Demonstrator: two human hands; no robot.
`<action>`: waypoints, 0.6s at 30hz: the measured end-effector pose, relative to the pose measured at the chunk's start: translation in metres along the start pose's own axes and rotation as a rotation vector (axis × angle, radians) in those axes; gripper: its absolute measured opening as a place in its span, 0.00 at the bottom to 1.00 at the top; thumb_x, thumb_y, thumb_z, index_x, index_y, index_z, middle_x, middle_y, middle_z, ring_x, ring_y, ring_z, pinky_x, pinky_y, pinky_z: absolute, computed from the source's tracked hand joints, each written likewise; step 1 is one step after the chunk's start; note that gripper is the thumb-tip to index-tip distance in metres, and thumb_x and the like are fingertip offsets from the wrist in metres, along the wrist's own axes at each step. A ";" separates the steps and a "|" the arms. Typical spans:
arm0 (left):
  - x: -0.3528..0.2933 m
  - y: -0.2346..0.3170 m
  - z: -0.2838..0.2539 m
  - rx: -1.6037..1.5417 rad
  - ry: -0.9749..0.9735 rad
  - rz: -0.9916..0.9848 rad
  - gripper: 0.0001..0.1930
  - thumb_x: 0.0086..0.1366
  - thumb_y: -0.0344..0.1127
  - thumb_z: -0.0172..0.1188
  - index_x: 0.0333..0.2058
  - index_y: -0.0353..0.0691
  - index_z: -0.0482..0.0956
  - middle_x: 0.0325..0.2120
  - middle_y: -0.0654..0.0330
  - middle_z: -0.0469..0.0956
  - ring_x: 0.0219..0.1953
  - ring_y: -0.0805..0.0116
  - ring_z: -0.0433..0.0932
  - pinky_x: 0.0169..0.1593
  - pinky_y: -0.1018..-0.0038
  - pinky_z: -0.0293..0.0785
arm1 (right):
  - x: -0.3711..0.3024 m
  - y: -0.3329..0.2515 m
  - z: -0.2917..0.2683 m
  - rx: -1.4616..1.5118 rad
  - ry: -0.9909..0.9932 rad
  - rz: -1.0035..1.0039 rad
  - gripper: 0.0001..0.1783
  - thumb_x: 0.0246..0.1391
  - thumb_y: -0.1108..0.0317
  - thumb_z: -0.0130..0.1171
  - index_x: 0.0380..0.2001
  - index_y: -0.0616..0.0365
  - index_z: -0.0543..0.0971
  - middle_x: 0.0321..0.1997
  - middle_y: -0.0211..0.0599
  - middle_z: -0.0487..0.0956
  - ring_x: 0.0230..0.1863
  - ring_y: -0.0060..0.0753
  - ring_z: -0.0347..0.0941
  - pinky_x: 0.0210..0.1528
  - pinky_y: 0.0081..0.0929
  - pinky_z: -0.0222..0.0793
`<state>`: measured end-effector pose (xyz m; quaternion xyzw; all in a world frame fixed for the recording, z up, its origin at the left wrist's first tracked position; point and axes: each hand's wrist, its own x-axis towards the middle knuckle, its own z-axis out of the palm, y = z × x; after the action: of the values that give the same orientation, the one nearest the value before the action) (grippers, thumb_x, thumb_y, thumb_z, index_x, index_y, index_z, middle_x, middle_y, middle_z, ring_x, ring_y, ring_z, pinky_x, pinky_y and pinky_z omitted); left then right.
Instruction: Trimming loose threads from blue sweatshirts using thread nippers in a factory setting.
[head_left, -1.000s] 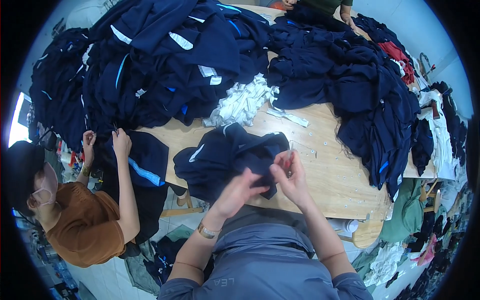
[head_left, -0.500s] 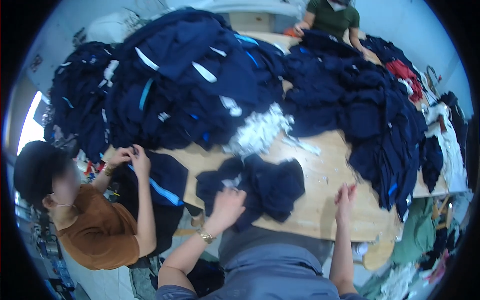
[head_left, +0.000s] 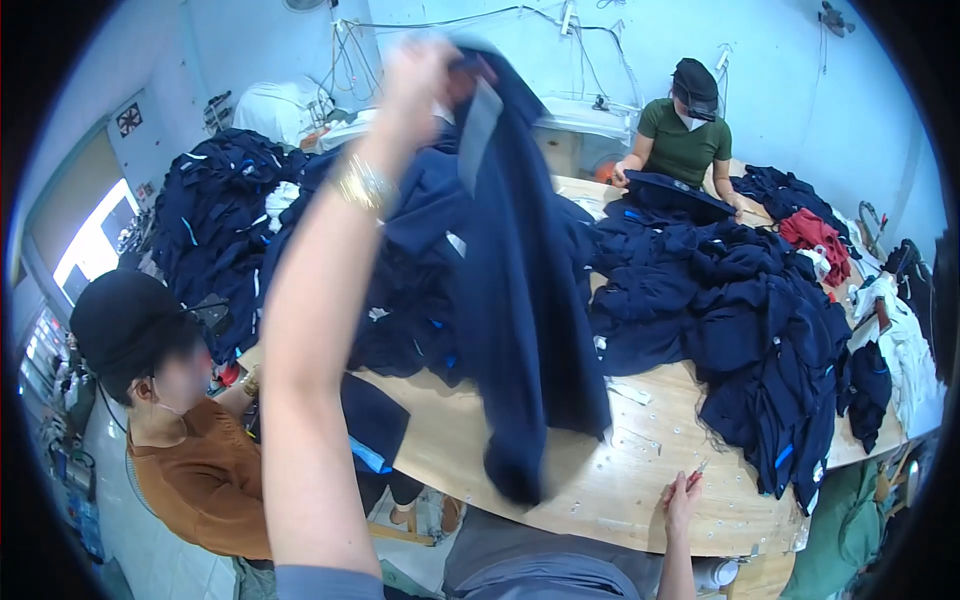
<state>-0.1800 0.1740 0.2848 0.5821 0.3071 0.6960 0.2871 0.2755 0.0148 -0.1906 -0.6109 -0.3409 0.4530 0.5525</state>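
High up in front of me, my left hand (head_left: pixel 418 88), blurred by motion, is closed on the upper end of a navy garment (head_left: pixel 525 290). The cloth hangs long and loose, with its lower end just over the table, and a pale grey strip (head_left: pixel 482 135) shows near the top. My right hand (head_left: pixel 680 500) stays low by the table's near edge on the right. Its fingers are wrapped round small thread snips (head_left: pixel 695 477) with red handles, the metal tip pointing up and away.
On the wooden table (head_left: pixel 655 430) lie large heaps of navy garments (head_left: pixel 770 330), with scraps of thread. A person in brown (head_left: pixel 195 475) sits at my left. Another in green (head_left: pixel 690 150) handles navy cloth across the table. Red cloth (head_left: pixel 815 240) and white cloth (head_left: pixel 905 350) lie far right.
My left hand has risen from the table, lifting the navy garment that lay bunched there. The right hand stays low with the snips. The view has tilted up, showing more wall.
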 end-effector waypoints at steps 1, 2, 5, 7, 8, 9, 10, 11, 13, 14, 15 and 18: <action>0.047 0.032 -0.040 0.311 0.149 0.148 0.22 0.58 0.38 0.56 0.48 0.31 0.66 0.46 0.44 0.70 0.47 0.53 0.73 0.50 0.57 0.69 | -0.004 -0.004 0.006 -0.007 -0.012 -0.005 0.11 0.58 0.64 0.49 0.29 0.49 0.58 0.15 0.24 0.64 0.09 0.14 0.57 0.07 0.14 0.51; 0.071 0.051 -0.040 0.027 0.301 0.353 0.14 0.62 0.36 0.53 0.42 0.36 0.62 0.31 0.59 0.70 0.32 0.69 0.70 0.39 0.69 0.71 | -0.003 -0.003 0.006 -0.009 0.000 -0.015 0.10 0.58 0.65 0.49 0.29 0.49 0.58 0.13 0.24 0.63 0.09 0.15 0.57 0.07 0.14 0.51; 0.070 0.087 -0.057 0.296 0.337 0.233 0.44 0.51 0.56 0.61 0.61 0.48 0.49 0.52 0.54 0.58 0.64 0.56 0.46 0.62 0.50 0.37 | -0.006 -0.002 0.007 0.055 0.012 0.008 0.10 0.58 0.65 0.49 0.30 0.49 0.58 0.12 0.24 0.62 0.09 0.15 0.57 0.07 0.14 0.51; 0.066 0.094 -0.080 0.431 0.484 0.215 0.40 0.54 0.48 0.61 0.59 0.35 0.52 0.57 0.41 0.56 0.60 0.47 0.56 0.60 0.54 0.54 | -0.001 0.007 0.009 0.040 0.029 -0.002 0.10 0.58 0.65 0.48 0.29 0.49 0.58 0.12 0.23 0.62 0.09 0.15 0.57 0.07 0.14 0.51; 0.061 0.091 -0.079 0.520 0.430 0.151 0.47 0.52 0.52 0.63 0.61 0.36 0.46 0.59 0.41 0.51 0.62 0.46 0.48 0.61 0.55 0.49 | 0.007 0.019 0.008 0.064 0.009 -0.010 0.10 0.58 0.66 0.49 0.29 0.50 0.59 0.13 0.23 0.62 0.09 0.15 0.57 0.08 0.15 0.51; 0.038 0.090 -0.064 0.606 0.372 0.086 0.53 0.50 0.55 0.65 0.63 0.38 0.40 0.61 0.41 0.45 0.65 0.46 0.40 0.63 0.55 0.45 | 0.009 0.024 0.003 0.086 -0.007 -0.018 0.09 0.58 0.66 0.49 0.29 0.50 0.59 0.14 0.23 0.62 0.10 0.15 0.57 0.08 0.15 0.52; 0.021 0.090 -0.049 0.597 0.358 0.081 0.53 0.50 0.55 0.65 0.63 0.38 0.40 0.61 0.41 0.45 0.65 0.46 0.40 0.63 0.55 0.45 | 0.003 0.012 0.006 0.016 0.007 -0.101 0.08 0.57 0.67 0.49 0.30 0.51 0.60 0.16 0.22 0.63 0.14 0.13 0.58 0.12 0.14 0.55; 0.006 0.091 -0.032 0.498 0.275 0.007 0.44 0.52 0.53 0.63 0.59 0.37 0.50 0.59 0.44 0.52 0.61 0.53 0.50 0.58 0.60 0.54 | 0.002 0.010 0.003 0.020 0.027 -0.100 0.08 0.57 0.67 0.49 0.30 0.51 0.60 0.16 0.22 0.63 0.14 0.13 0.58 0.12 0.14 0.55; -0.012 0.054 0.000 0.278 0.038 -0.144 0.31 0.58 0.49 0.58 0.54 0.35 0.63 0.53 0.48 0.63 0.54 0.62 0.65 0.52 0.67 0.65 | 0.007 0.026 -0.010 -0.265 0.044 -0.086 0.09 0.55 0.67 0.53 0.30 0.54 0.63 0.19 0.23 0.64 0.17 0.15 0.59 0.17 0.17 0.58; -0.024 0.050 0.024 0.159 -0.122 -0.178 0.26 0.61 0.47 0.55 0.52 0.35 0.66 0.50 0.50 0.67 0.51 0.64 0.69 0.50 0.71 0.66 | 0.007 0.024 -0.014 -0.357 0.088 -0.232 0.11 0.53 0.65 0.55 0.27 0.56 0.65 0.18 0.24 0.64 0.17 0.17 0.59 0.18 0.19 0.58; -0.040 0.045 0.045 0.149 -0.200 -0.207 0.23 0.63 0.45 0.52 0.50 0.35 0.68 0.47 0.52 0.71 0.47 0.66 0.71 0.48 0.74 0.67 | 0.000 0.020 -0.014 -0.455 0.150 -0.362 0.13 0.52 0.63 0.57 0.24 0.58 0.66 0.16 0.24 0.65 0.17 0.19 0.59 0.20 0.22 0.58; -0.098 0.036 0.089 0.297 -0.497 -0.238 0.18 0.66 0.45 0.46 0.42 0.34 0.72 0.37 0.59 0.76 0.40 0.75 0.74 0.43 0.79 0.69 | -0.015 -0.009 0.004 -0.545 0.044 -0.173 0.18 0.48 0.58 0.61 0.17 0.62 0.71 0.14 0.28 0.67 0.17 0.21 0.61 0.20 0.24 0.59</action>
<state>-0.0785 0.0847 0.2624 0.7299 0.3919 0.4413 0.3448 0.2667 0.0036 -0.1786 -0.7153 -0.4890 0.2823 0.4118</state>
